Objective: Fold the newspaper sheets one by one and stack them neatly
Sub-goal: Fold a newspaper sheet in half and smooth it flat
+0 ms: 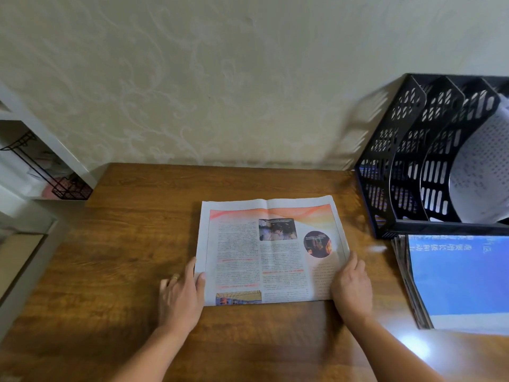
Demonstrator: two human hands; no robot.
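Note:
A folded newspaper sheet lies flat in the middle of the wooden table, printed with text, photos and an orange band. My left hand holds its lower left edge, thumb on top of the paper. My right hand rests on the lower right corner, fingers curled over the edge. At the right edge of the table lies a stack of newspapers with a blue page on top.
A black slotted file rack stands at the back right against the wall, with white paper in its right slot. A white shelf with a black wire basket stands beyond the table's left edge.

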